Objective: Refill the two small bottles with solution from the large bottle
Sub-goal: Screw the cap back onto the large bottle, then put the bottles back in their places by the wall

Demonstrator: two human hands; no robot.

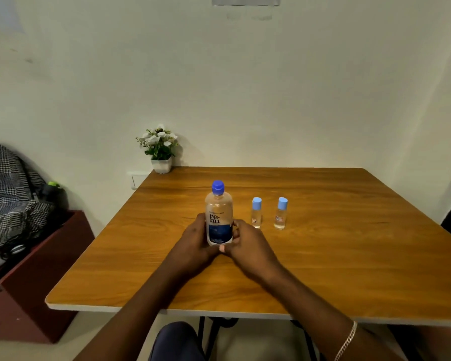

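The large bottle (218, 213) is held upright on the table (323, 269), near its middle, and all places are given from it. Just in front of it, the left hand (195, 239) and the right hand (245, 241) are closed around its lower body, one on each side, with the fingers curled on the label. It is probably steadied in this way so that the dark blue cap (218, 187), not yet removed, can be opened. To its right, a little behind, the two small bottles (256, 212) (281, 213) are placed close together, capped, within easy reach for pouring. Far behind, to the left, a flower pot (161, 152) is seen.
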